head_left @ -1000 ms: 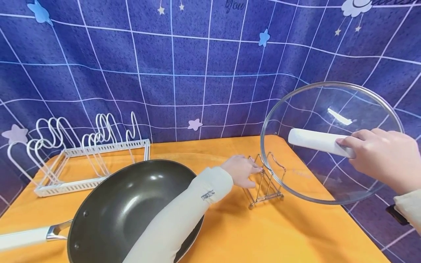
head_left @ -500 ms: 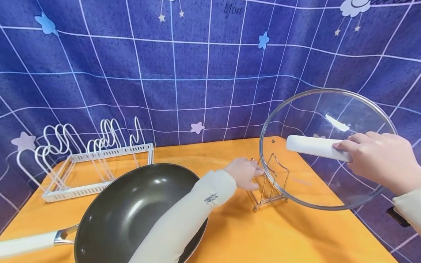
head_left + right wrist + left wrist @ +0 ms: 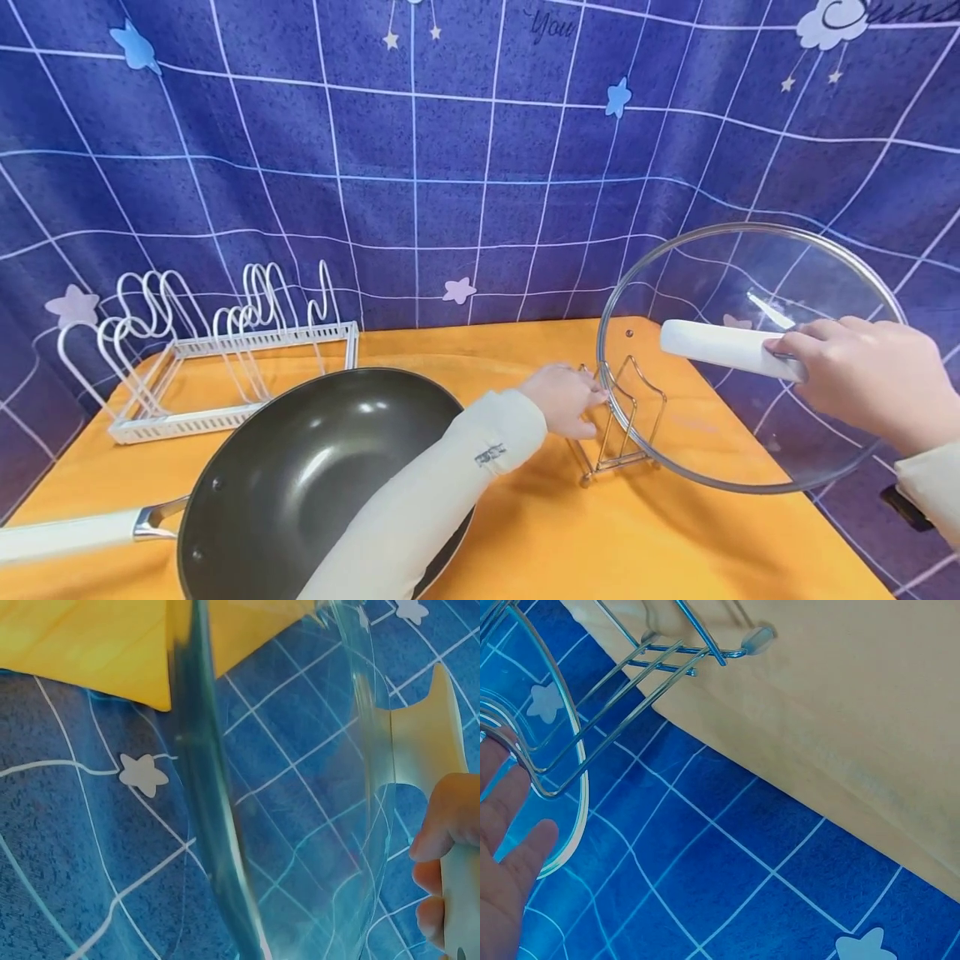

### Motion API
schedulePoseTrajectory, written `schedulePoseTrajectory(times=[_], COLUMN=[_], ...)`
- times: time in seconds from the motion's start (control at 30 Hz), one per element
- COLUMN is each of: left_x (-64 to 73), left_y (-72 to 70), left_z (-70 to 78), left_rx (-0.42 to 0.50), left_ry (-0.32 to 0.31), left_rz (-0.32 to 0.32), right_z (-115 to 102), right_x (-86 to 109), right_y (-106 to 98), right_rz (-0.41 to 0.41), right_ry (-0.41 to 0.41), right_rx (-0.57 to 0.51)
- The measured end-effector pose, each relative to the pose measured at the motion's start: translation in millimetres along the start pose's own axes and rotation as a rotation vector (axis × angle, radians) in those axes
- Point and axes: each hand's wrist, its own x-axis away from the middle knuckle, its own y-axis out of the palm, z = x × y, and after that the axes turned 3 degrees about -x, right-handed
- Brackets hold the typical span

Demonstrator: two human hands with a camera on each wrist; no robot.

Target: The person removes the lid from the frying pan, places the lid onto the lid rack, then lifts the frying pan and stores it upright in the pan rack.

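Note:
My right hand (image 3: 873,375) grips the white handle (image 3: 720,346) of a large round glass lid (image 3: 750,275) with a metal rim. The lid is tilted up on edge at the right. Its left rim overlaps a small metal wire rack (image 3: 622,458); I cannot tell how deep it sits between the wires. My left hand (image 3: 566,400) touches the rack's left wires, fingers extended and thumb apart, as the left wrist view shows beside the wire loops (image 3: 555,791). Below the left sleeve lies a dark wok (image 3: 315,467) with a pale handle (image 3: 71,537).
A white rack (image 3: 187,425) with upright loops stands at the back left. An orange cloth (image 3: 600,550) covers the table, whose right edge runs beneath the lid. A blue grid-patterned curtain (image 3: 450,200) hangs behind and to the right.
The lid has come down slightly in view, in my right hand, its rim staying over the wire rack. My left hand keeps its place at the rack. The whole view has shifted a little.

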Motion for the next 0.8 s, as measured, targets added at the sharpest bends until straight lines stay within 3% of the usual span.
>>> schedulePoseTrajectory(times=[0.13, 0.63, 0.8], left_x=[0.6, 0.5, -0.9], left_y=[0.1, 3.2, 2.0], left_z=[-1.0, -0.1, -0.2], left_rx=[0.003, 0.022, 0.024], left_ry=[-0.006, 0.005, 0.004], left_rz=[-0.002, 0.000, -0.004], right_z=[-2, -11, -9], right_x=[1.1, 7.5, 8.9], right_y=[3, 9, 11], right_rz=[0.023, -0.071, -0.090], right_ry=[0.009, 0.079, 0.067], right_rx=[-0.002, -0.011, -0.003])
